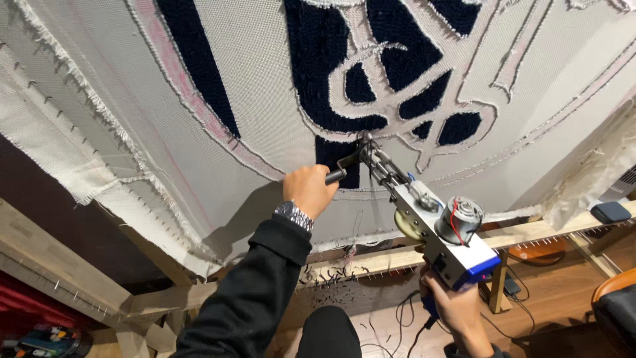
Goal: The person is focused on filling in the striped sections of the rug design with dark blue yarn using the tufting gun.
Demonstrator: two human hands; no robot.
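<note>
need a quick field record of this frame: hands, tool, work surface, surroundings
left hand: closed around the tufting gun's black front handle; metal wristwatch, black sleeve
right hand: gripping the rear grip under the tufting gun
tool: metal body, exposed motor, blue rear part; tip against the cloth
work surface: pale backing cloth stretched on a wooden frame, part-filled with dark navy tufted areas
surroundings: yarn scraps along the frame's lower rail, cables on a wooden floor
</note>
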